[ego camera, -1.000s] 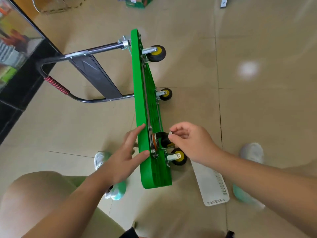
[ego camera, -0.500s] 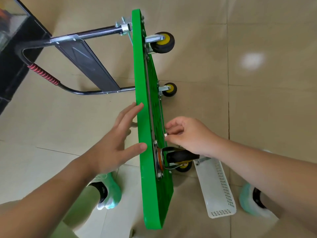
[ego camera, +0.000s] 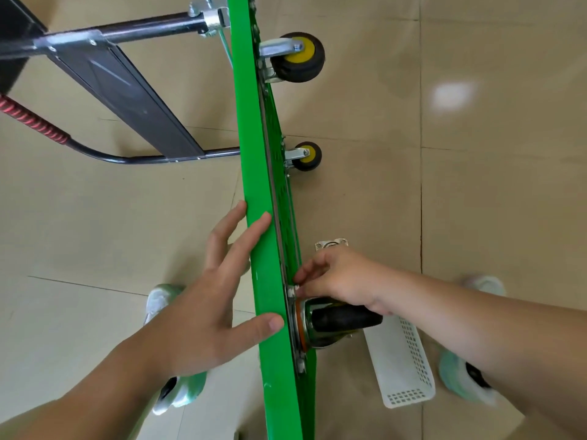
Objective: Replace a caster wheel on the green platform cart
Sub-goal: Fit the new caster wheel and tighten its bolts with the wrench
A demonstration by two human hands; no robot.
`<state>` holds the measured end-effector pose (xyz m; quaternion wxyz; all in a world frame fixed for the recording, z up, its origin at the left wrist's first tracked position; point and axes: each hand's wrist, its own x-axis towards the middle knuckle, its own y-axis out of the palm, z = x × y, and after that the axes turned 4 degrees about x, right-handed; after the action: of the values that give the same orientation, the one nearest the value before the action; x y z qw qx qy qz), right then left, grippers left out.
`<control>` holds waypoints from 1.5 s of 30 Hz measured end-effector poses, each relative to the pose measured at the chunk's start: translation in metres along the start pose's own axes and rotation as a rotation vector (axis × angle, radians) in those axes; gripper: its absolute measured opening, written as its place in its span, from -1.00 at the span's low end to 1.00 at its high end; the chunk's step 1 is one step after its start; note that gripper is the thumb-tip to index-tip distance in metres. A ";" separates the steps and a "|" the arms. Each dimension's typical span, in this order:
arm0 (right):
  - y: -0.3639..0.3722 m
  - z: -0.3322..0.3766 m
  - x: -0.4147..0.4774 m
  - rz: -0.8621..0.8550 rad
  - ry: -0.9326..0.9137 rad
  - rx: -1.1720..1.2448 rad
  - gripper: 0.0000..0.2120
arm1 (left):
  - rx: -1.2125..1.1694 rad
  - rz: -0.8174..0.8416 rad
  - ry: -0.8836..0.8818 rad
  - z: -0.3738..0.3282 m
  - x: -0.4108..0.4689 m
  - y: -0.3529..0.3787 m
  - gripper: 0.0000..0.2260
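Bracing cart [ego camera: 254,173] edge, open left hand [ego camera: 209,300]; right hand [ego camera: 341,276] pinching fastener beside caster [ego camera: 336,322].

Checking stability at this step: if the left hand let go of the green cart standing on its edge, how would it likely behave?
The green cart stands on a narrow edge, so it would probably tip. The left hand lies flat against it, apparently steadying it. Its folded handle sticks out to one side, likely biasing a fall that way.

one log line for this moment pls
stage: fastening new black caster | left hand: flat, steadying green plastic cart deck on edge | right hand: fingertips at small fastener on mount plate | white basket: on floor
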<state>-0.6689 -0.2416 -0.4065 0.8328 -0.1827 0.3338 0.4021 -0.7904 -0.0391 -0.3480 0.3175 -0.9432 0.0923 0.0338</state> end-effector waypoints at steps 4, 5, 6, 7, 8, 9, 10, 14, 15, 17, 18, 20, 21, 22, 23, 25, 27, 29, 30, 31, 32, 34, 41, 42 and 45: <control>-0.003 0.002 -0.002 0.052 0.104 0.093 -0.82 | -0.009 0.007 -0.012 0.003 0.001 -0.001 -0.09; -0.003 0.002 -0.002 0.060 0.113 0.095 -0.82 | -0.011 0.008 -0.012 0.003 0.001 -0.001 -0.09; -0.003 0.003 -0.001 0.064 0.116 0.094 -0.81 | -0.016 0.007 -0.010 0.004 0.000 -0.001 -0.09; -0.003 0.004 0.000 0.066 0.116 0.096 -0.80 | -0.023 0.007 -0.007 0.004 0.000 -0.001 -0.09; -0.003 0.004 0.001 0.069 0.118 0.100 -0.80 | -0.029 0.005 -0.005 0.004 0.000 -0.001 -0.09; -0.003 0.005 0.001 0.075 0.123 0.107 -0.80 | -0.034 0.005 -0.006 0.004 0.000 -0.001 -0.09; -0.003 0.005 0.001 0.084 0.128 0.118 -0.80 | -0.035 0.005 -0.008 0.004 -0.001 -0.001 -0.09; -0.005 0.005 0.000 0.117 0.135 0.160 -0.82 | -0.019 0.008 -0.006 0.005 -0.002 -0.001 -0.09; -0.005 0.004 0.000 0.117 0.134 0.165 -0.82 | -0.015 0.006 -0.004 0.005 -0.001 -0.001 -0.09; -0.005 0.004 0.000 0.106 0.130 0.168 -0.82 | -0.016 0.004 -0.001 0.005 -0.001 0.000 -0.09; -0.005 0.004 0.000 0.101 0.127 0.166 -0.81 | -0.021 0.005 -0.002 0.005 -0.001 0.000 -0.09; -0.004 0.005 -0.001 0.099 0.122 0.160 -0.80 | -0.027 0.005 -0.003 0.006 0.000 0.001 -0.09; -0.004 0.005 -0.001 0.100 0.120 0.158 -0.79 | -0.028 0.006 -0.002 0.006 0.000 0.001 -0.09; -0.005 0.005 -0.001 0.102 0.119 0.155 -0.78 | -0.027 0.006 -0.002 0.005 0.000 0.001 -0.09; -0.005 0.006 -0.002 0.102 0.118 0.148 -0.77 | -0.026 0.006 -0.001 0.005 0.000 0.001 -0.09; -0.005 0.005 -0.002 0.107 0.114 0.121 -0.77 | -0.024 0.003 0.001 0.006 0.000 0.001 -0.09; -0.004 0.004 -0.003 0.106 0.106 0.098 -0.76 | -0.021 0.004 0.001 0.005 0.000 0.000 -0.09; -0.004 0.004 -0.004 0.095 0.099 0.067 -0.75 | -0.027 0.010 0.001 0.004 0.001 0.000 -0.09; -0.004 0.003 -0.004 0.091 0.098 0.048 -0.75 | -0.030 0.011 0.000 0.004 0.001 0.000 -0.09; -0.004 0.003 -0.004 0.093 0.097 0.039 -0.75 | -0.032 0.011 -0.002 0.004 0.001 0.000 -0.09; -0.005 0.004 -0.003 0.100 0.098 0.043 -0.77 | -0.033 0.010 -0.003 0.004 0.001 0.000 -0.09; -0.006 0.004 -0.003 0.115 0.106 0.060 -0.82 | -0.036 0.009 0.001 0.003 0.002 0.000 -0.09; -0.004 0.004 -0.001 0.092 0.133 0.009 -0.71 | -0.041 0.013 0.002 0.001 0.002 -0.001 -0.10; -0.003 0.003 0.000 0.090 0.134 -0.015 -0.67 | -0.041 0.014 0.000 0.001 0.001 -0.001 -0.10; -0.001 0.001 0.001 0.100 0.137 -0.038 -0.64 | -0.045 0.017 -0.006 0.001 0.001 -0.002 -0.10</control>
<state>-0.6675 -0.2415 -0.4066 0.7833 -0.2084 0.3911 0.4360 -0.7891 -0.0375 -0.3476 0.2960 -0.9492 0.0985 0.0415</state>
